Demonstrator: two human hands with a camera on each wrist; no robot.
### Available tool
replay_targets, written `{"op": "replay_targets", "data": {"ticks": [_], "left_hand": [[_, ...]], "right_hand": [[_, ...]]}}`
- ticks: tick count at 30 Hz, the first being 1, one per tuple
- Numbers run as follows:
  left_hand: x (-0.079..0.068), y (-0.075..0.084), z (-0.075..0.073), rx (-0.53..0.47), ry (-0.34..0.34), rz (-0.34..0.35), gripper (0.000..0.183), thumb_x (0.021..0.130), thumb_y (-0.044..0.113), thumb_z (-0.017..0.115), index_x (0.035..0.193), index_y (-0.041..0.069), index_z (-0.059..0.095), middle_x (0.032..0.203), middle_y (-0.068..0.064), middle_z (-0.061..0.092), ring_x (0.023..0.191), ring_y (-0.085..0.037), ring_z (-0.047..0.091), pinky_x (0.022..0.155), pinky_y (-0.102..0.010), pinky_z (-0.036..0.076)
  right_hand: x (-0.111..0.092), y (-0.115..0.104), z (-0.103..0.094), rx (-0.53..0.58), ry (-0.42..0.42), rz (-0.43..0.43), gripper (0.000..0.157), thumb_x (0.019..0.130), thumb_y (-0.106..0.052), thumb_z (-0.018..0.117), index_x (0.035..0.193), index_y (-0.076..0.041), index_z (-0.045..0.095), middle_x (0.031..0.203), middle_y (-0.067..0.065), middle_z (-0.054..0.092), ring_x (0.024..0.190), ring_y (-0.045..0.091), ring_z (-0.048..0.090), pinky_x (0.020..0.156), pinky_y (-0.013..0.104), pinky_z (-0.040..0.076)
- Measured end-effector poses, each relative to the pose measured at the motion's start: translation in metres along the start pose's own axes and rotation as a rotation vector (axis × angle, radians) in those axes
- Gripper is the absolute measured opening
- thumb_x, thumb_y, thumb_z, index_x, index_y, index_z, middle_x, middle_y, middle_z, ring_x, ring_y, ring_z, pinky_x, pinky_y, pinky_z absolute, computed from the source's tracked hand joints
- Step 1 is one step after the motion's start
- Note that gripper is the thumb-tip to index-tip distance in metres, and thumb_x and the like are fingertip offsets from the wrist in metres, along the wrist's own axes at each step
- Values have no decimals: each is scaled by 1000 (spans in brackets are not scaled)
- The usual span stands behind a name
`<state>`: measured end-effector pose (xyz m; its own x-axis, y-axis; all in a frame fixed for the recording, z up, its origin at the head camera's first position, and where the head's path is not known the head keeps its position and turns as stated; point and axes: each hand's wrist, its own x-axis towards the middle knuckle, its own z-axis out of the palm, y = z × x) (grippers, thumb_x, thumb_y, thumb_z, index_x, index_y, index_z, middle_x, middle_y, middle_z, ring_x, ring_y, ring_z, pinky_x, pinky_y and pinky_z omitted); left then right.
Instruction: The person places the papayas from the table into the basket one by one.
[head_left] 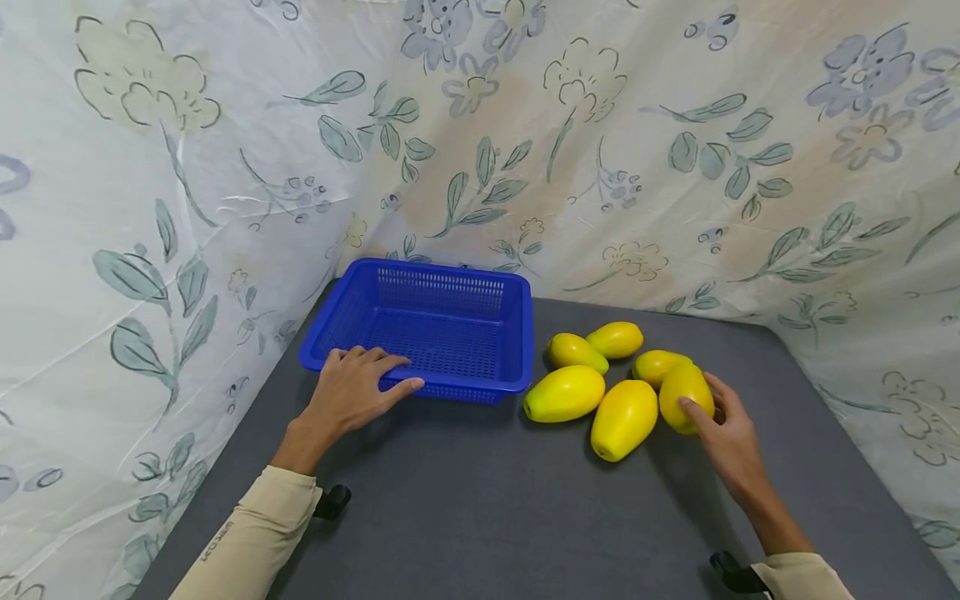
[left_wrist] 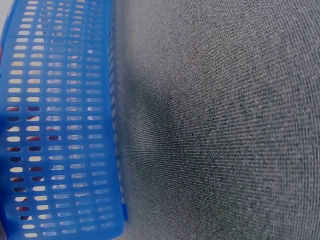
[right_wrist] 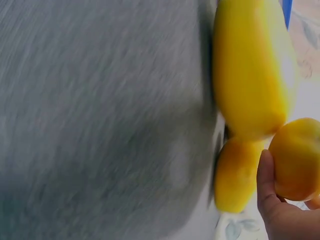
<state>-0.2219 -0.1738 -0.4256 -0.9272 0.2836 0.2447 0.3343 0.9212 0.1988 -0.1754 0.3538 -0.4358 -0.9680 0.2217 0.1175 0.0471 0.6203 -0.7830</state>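
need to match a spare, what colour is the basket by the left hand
The basket is deep blue, seen best in the head view.

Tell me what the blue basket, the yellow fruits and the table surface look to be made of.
Blue basket: plastic, slightly shiny; its slotted walls look molded in one piece.
Yellow fruits: smooth, softly glossy skins with pale highlights; real or artificial, I can't tell.
Table surface: matte dark grey, probably woven cloth, given the fine ribbed lines in the left wrist view.

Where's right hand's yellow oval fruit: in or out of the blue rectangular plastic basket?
Out: head view shows right hand holding fruit right of the basket.
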Motion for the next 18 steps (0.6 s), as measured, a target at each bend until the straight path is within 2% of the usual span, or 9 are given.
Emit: {"op": "replay_targets", "data": {"ticks": [4,7,12,18], "left_hand": [[0,-1,0,2,4,4,66,98,71,57,140,23,71,136,-13,71,124,-41,63,103,-66,43],[-1,-1,0,-1,8,4,65,98,71,57,140,23,72,135,-13,71,124,-40,63,103,-66,42],[0,-2,0,-10,10,5,65,98,71,57,139,23,72,135,-13,71,124,-40,63,103,-66,42],[0,-4,-1,-7,10,11,65,98,71,58,139,23,72,135,-12,71,124,-40,63,103,-65,42]], "right_hand": [[-2,-14,4,41,3,-37,77,109,-46,58,170,-15,23,156,28,46,115,10,53,78,7,43],[-4,-25,8,75,0,-66,75,109,-42,59,170,-16,24,155,27,47,109,0,50,80,5,44],[-9,-42,15,156,-5,-106,70,110,-36,58,169,-17,26,153,21,48,111,-1,53,84,6,47],[-15,-61,25,236,-51,-122,67,111,-35,57,169,-17,27,150,15,48,112,4,57,87,10,51]]}}
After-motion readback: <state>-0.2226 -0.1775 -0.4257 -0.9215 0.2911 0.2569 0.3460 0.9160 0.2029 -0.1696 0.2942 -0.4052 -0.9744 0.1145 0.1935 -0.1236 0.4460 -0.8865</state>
